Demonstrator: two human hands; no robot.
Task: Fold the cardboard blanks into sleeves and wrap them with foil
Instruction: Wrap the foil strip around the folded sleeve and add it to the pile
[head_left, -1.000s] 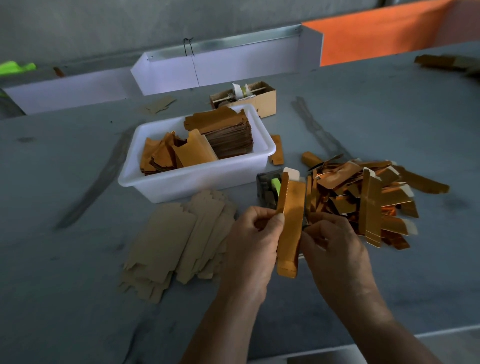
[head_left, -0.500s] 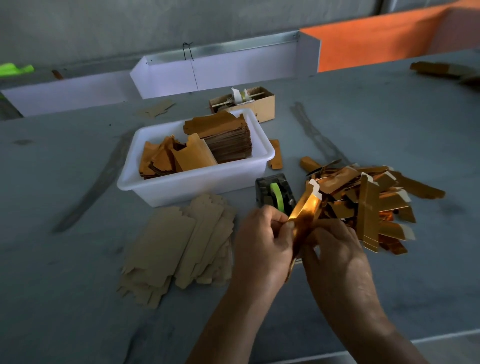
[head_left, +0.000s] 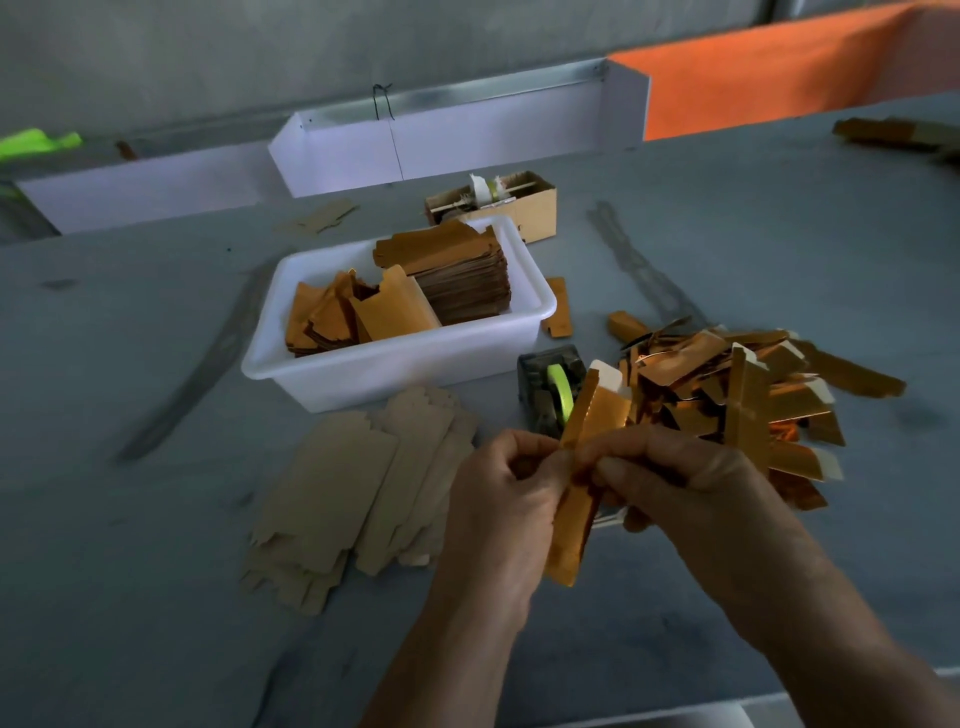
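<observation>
Both hands hold one gold-foil cardboard sleeve (head_left: 576, 525) upright above the grey table. My left hand (head_left: 504, 499) pinches its left edge near the middle. My right hand (head_left: 675, 483) grips it from the right, fingers curled over the foil. The sleeve's white top end (head_left: 605, 375) sticks up above the hands. A fan of plain brown cardboard blanks (head_left: 358, 488) lies flat to the left. A heap of finished gold sleeves (head_left: 737, 395) lies to the right.
A white plastic tub (head_left: 395, 364) behind the blanks holds foil pieces and a stack of blanks. A tape dispenser (head_left: 550, 395) with a green roll stands just beyond my hands. A small cardboard box (head_left: 524, 208) and white trays (head_left: 457, 140) sit farther back.
The sleeve has swung from leaning right back towards upright, and both hands have closed in on its middle. The view has shifted slightly.
</observation>
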